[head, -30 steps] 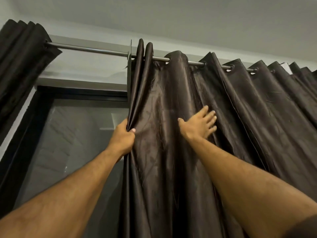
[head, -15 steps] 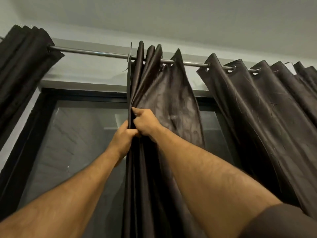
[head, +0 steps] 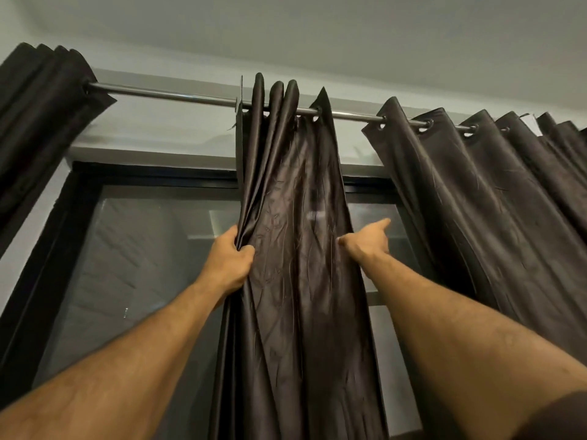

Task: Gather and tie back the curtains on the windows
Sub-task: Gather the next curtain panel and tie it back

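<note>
A dark, shiny curtain panel hangs from the metal rod over a black-framed window. Its left folds are bunched together. My left hand grips the bunched left edge, thumb in front of the cloth. My right hand is at the panel's right edge, fingers reaching out to the right behind the cloth and mostly hidden. To the right, across a gap, hangs more of the same curtain, spread in pleats on its eyelets.
Another gathered dark curtain hangs at the far left of the rod. The grey ceiling is close above. Bare window glass shows left of the held panel and in the gap to its right.
My right hand has left the bunch beside my left hand and moved right to the panel's free edge. The left hand has kept its grip. The view has dropped slightly.
</note>
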`<state>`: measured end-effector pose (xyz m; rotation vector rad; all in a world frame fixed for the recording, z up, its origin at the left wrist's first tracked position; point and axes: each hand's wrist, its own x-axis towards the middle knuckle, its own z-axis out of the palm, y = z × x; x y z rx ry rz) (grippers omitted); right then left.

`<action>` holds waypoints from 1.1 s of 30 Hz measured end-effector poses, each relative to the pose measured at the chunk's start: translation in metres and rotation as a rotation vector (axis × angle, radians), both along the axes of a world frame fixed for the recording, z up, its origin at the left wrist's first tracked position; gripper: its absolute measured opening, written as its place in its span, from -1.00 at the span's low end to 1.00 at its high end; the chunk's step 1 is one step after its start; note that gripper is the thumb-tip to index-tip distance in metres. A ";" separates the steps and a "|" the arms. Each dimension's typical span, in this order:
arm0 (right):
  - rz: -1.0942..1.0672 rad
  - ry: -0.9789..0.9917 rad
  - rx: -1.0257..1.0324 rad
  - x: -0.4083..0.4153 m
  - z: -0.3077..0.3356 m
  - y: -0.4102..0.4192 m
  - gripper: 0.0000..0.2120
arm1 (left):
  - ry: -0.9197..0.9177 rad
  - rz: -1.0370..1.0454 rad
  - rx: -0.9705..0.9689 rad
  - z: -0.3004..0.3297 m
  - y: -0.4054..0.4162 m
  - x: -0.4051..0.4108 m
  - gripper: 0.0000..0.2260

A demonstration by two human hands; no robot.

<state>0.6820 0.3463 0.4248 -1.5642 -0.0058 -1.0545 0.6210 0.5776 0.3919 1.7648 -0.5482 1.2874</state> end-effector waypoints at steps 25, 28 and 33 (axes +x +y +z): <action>0.859 -0.252 -0.366 -0.065 0.007 0.230 -0.48 | -0.075 -0.008 -0.136 -0.026 0.066 -0.030 -0.70; 0.886 -0.269 -0.339 -0.058 -0.016 0.222 -0.34 | 0.011 -0.065 -0.127 -0.050 0.061 -0.033 -0.74; 0.865 -0.255 -0.337 -0.052 -0.091 0.203 -0.49 | 0.103 -0.106 -0.073 -0.114 0.059 -0.036 -0.55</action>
